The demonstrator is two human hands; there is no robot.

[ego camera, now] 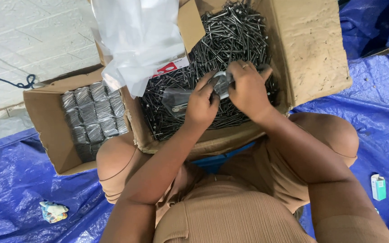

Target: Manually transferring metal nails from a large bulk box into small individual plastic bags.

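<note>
small packet point(221, 84) tilted, long axis left-right

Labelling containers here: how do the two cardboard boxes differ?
The big brown cardboard box holds loose dark metal nails in a heap; the smaller brown cardboard box holds small clear packets of nails packed in neat rows. The big box sits right in front of the person, both hands over it; the smaller one sits off to the left, untouched. Both are open and rest on the blue tarp.
</note>
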